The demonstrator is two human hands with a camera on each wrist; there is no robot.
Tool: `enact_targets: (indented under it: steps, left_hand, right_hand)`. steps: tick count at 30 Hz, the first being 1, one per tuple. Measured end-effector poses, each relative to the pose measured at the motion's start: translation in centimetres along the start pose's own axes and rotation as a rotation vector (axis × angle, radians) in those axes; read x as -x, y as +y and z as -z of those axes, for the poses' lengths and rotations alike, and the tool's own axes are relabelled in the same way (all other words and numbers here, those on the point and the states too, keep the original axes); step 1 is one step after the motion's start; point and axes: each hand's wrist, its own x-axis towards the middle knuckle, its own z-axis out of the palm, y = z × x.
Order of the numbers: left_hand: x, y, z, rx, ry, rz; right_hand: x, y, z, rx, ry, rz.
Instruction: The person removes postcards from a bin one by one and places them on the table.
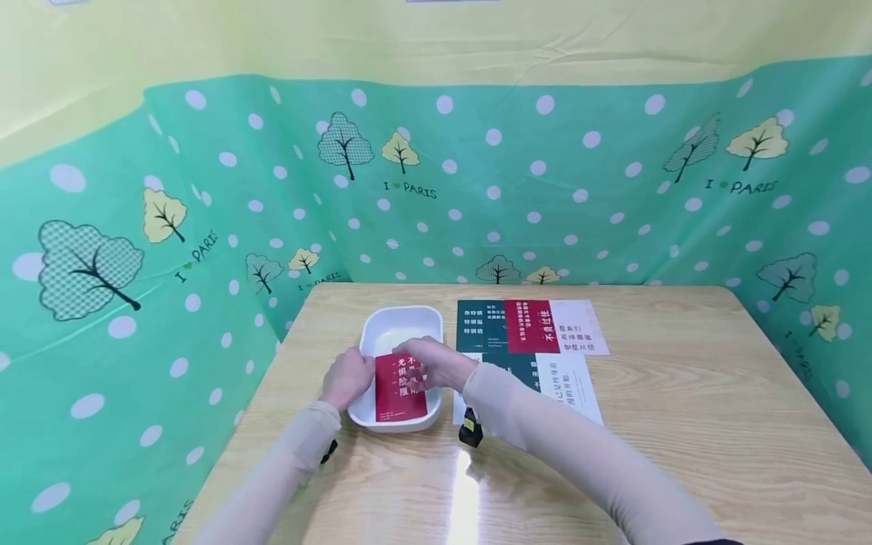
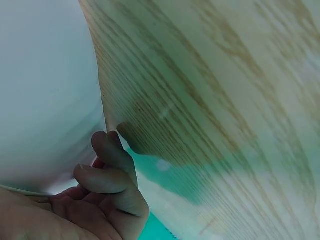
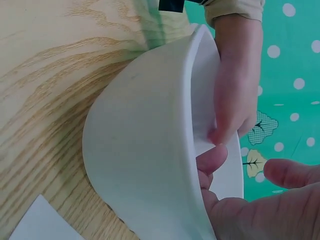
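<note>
A white basin (image 1: 402,318) stands toward the left of the wooden table. Inside it lies a red card (image 1: 402,409) with white Chinese characters, its upper right part covered by a hand. My left hand (image 1: 349,376) holds the basin's left rim, thumb over the inner side; in the left wrist view its curled fingers (image 2: 115,180) show against the outer wall. From the right, my right hand (image 1: 439,362) reaches over the opposite rim, fingers down over the card. The right wrist view shows its thumb (image 3: 287,172) raised apart from the fingers, which dip inside the basin.
Right of the basin, several cards lie in two rows: a green card (image 1: 480,341), a red card (image 1: 534,325) and a pale card (image 1: 579,329) behind, a white card (image 1: 572,386) and others in front, partly under my right forearm. A patterned green curtain (image 1: 545,182) surrounds the table.
</note>
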Motion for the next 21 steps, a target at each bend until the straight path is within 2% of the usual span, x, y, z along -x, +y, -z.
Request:
enact_targets:
  steps: [11, 16, 21]
  left_hand:
    - [-0.3, 0.1, 0.1, -0.009, -0.016, 0.005]
    - [-0.2, 0.0, 0.2, -0.023, -0.005, 0.003]
    - [-0.1, 0.3, 0.2, -0.021, -0.004, 0.008]
  right_hand:
    - [-0.4, 0.4, -0.4, -0.018, 0.023, -0.021]
    - [-0.4, 0.5, -0.7, 0.118, 0.013, 0.061]
    - [-0.2, 0.8, -1.3, 0.267, 0.105, 0.145]
